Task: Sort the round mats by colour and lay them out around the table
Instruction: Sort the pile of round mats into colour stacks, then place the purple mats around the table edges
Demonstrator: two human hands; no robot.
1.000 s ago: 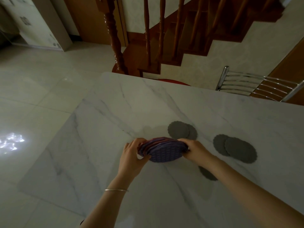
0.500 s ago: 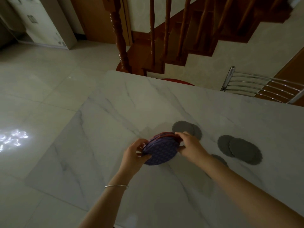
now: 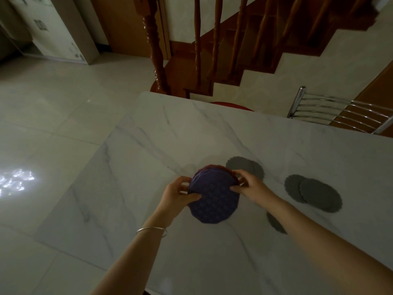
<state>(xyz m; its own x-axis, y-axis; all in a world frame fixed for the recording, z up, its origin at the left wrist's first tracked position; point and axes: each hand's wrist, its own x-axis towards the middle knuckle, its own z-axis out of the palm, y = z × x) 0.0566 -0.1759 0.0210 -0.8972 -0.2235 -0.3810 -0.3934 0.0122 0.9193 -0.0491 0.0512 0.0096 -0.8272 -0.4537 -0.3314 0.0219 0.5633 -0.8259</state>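
Two hands on one stack, and we hold it just above the desk (image 3: 148, 145), a little near of the middle. Our left hand (image 3: 176, 193) has its fingers curled round the left edge of the stack of mats (image 3: 213, 199), thumb pressed onto the purple face; our right hand (image 3: 247, 185) pinches the far right rim, fingertips working at the edges where reddish mats peek out behind the purple one. The stack tips toward us, its patterned face in full view. Grey mats are already down: a pair (image 3: 246, 167) just beyond the stack, overlapping; another overlapping pair (image 3: 314, 194) off to the right, well apart from our hands; and one more grey mat (image 3: 275, 223) half hidden under the right forearm. We judge these mats thin, light and a bit floppy, probably grippy rather than slick, so nothing here breaks if it drops. The trouble will be peeling one off without dragging its neighbour along. Best take hold at the scalloped rim, thumb on top and a fingertip slid under, while the other hand steadies the rest. Greys look sorted; purple and red are, by our reckoning, still to separate.
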